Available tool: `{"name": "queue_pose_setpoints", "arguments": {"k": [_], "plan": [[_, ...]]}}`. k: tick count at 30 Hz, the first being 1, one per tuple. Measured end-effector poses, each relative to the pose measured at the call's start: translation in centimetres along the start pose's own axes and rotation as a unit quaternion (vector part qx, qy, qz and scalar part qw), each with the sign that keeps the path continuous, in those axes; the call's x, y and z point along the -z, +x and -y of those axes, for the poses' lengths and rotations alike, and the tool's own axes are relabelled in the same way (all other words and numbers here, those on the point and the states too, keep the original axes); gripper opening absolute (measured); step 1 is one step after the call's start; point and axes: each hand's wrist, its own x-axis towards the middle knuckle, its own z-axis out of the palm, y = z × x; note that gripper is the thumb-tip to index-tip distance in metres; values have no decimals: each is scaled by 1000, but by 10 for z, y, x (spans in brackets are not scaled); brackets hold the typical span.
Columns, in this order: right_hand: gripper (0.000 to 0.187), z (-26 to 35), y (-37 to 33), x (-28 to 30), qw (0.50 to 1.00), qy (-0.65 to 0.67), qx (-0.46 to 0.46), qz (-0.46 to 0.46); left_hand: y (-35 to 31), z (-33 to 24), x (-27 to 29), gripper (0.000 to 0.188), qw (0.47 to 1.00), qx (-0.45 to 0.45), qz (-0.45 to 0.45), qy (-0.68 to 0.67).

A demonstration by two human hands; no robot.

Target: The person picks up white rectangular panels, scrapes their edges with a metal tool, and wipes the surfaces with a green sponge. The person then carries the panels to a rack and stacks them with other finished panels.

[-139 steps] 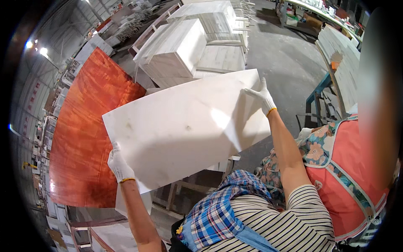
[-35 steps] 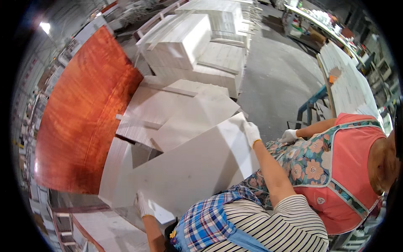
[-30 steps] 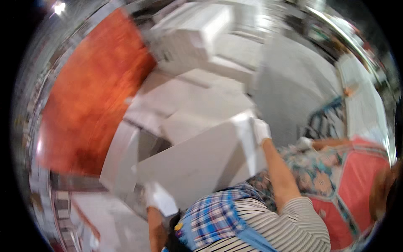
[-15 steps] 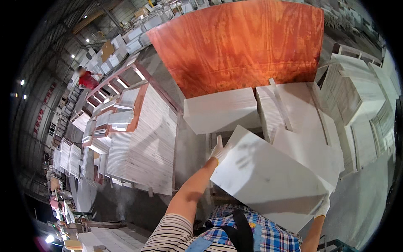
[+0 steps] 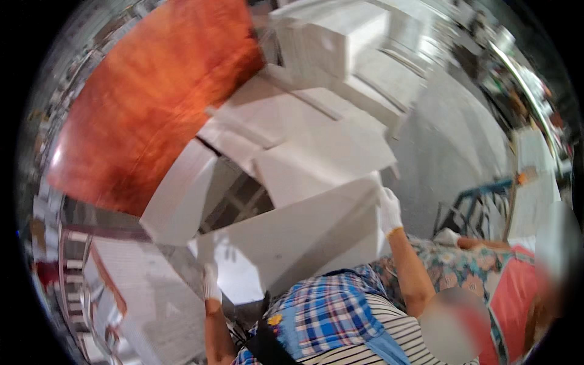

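A large white marble-like slab [image 5: 304,240] is held in front of my body by its two ends. My left hand [image 5: 211,283], in a white glove, grips the slab's left end. At the other end, near the upper right corner, my right hand [image 5: 390,211] is closed on the edge, gloved as well. Part of each hand's fingers is hidden by the slab. Just beyond the slab lie stacked white slabs [image 5: 328,146], with a loose one on top. Left of these, a row of upright white slabs [image 5: 179,194] stands beside a slatted gap.
An orange-red wooden board [image 5: 158,97] rises at the far left. More slab stacks stand at the back [image 5: 328,42] and lower left [image 5: 149,292]. Close on my right is a co-worker in a flowered apron [image 5: 468,271], one gloved hand [image 5: 447,237] by a blue metal frame [image 5: 486,188].
My view has swung to the right, and the orange-red board has shifted left in it. The slab has turned with me, still in both hands. A co-worker has come into view.
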Motion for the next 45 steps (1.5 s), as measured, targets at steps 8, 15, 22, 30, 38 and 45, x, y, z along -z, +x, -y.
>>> {"name": "queue_pose_setpoints", "arguments": {"k": [8, 15, 22, 30, 38, 45], "plan": [[50, -22, 8, 27, 992, 55, 102, 52, -28, 14, 6, 55, 998, -26, -44, 20], [61, 16, -33, 30, 999, 19, 12, -35, -16, 7, 16, 58, 998, -66, 4, 14], [67, 7, -35, 70, 996, 21, -2, -83, -45, -36, -27, 57, 994, -79, 12, 74], [55, -1, -26, 74, 985, 126, 14, -118, -59, -57, -64, 51, 988, -106, 43, 104], [50, -6, 12, 70, 980, 114, -30, -159, -69, -78, -89, 38, 962, -140, 131, 192], [51, -7, 37, 79, 977, 138, -4, -162, -76, -79, -103, 36, 962, -192, 120, 152]]}}
